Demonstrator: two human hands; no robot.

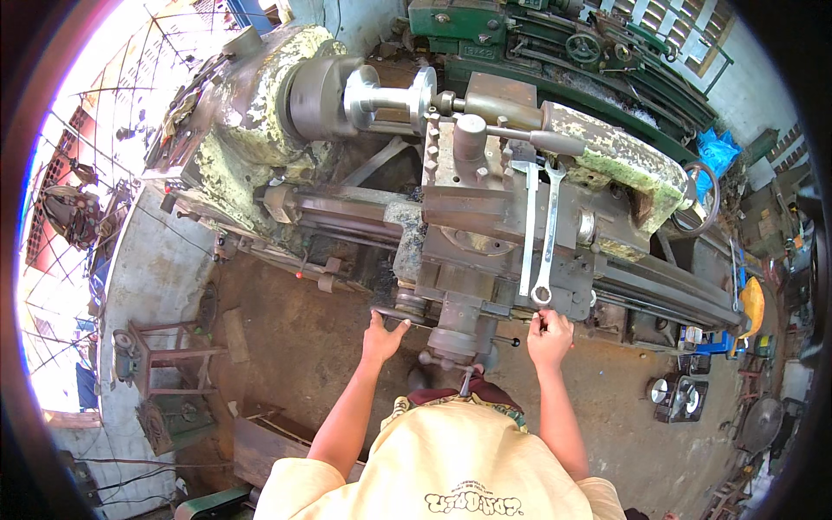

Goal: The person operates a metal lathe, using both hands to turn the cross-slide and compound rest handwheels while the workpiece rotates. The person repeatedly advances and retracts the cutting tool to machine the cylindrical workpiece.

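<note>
Our left hand (382, 334) is closed around the lathe's handwheel (394, 314). Our right hand (549, 334) pinches a small lever (536, 318), just below the wrenches (539, 234).

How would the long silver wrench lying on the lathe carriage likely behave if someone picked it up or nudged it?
The wrench looks like solid bright metal, so probably stiff and fairly heavy for its slim size. It lies flat on the carriage, so it would likely slide rather than roll. Its ring end nears the edge, so a nudge might tip it off.
</note>
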